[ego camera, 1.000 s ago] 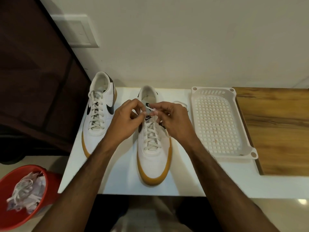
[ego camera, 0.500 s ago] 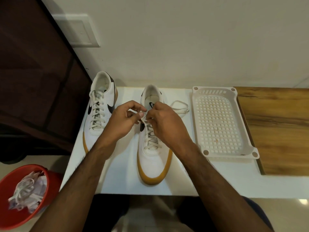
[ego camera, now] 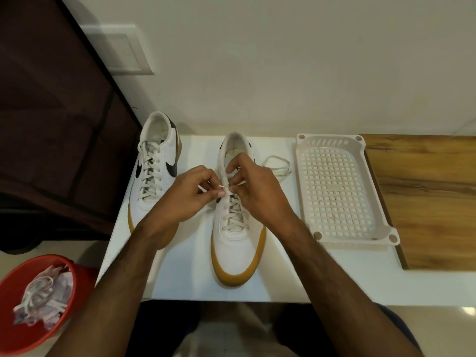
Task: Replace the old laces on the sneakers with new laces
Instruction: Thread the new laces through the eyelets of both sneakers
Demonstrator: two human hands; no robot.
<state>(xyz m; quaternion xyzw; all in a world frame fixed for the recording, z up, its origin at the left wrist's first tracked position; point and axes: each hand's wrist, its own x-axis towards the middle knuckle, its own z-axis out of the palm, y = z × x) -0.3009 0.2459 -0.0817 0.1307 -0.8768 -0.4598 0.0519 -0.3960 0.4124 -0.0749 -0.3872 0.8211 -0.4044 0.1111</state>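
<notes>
Two white sneakers with tan soles stand on the white table [ego camera: 283,274], toes toward me. The left sneaker [ego camera: 154,166] is fully laced. Over the upper eyelets of the right sneaker [ego camera: 238,243], my left hand [ego camera: 190,194] and my right hand [ego camera: 255,186] meet. Each hand pinches a stretch of the off-white lace [ego camera: 226,188] near its tip. The lower rows of this shoe are laced. A loose loop of the lace [ego camera: 278,166] trails on the table to the right of the shoe.
A white perforated plastic basket [ego camera: 334,194] lies to the right of the shoes, beside a wooden board [ego camera: 425,197]. On the floor at lower left stands a red bucket [ego camera: 15,328] with several discarded laces and wrappers. A dark wooden door stands at left.
Both hands have shifted slightly toward me along the right sneaker, with the lace tip now showing between the fingertips. The loop at the right has stayed put.
</notes>
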